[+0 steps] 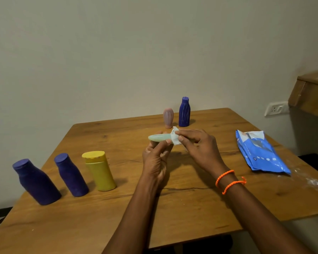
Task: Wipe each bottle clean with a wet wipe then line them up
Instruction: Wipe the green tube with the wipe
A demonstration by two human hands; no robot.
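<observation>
From the head camera, a wooden table [191, 208] stood against a plain wall. The left hand [155, 162] held a small green bottle [158, 138] up over the middle of the table. Its fingers and thumb pinched the bottle, which lay on its side in the air. The right hand [198, 145] pinched a white wipe [175, 138] against the right end of the green bottle. An orange band [228, 180] was on the right wrist.

Left of the green bottle, near the table's left edge, three bottles stood in a row: a big purple bottle [36, 182], a smaller purple bottle [71, 175] and a yellow bottle [99, 171]. Behind the green bottle, near the wall, stood a pink bottle [168, 118] and a blue bottle [184, 112], side by side. Right of the green bottle lay a blue pack [261, 154], flat on the table. Some white powder [314, 182] was on the table near the pack.
</observation>
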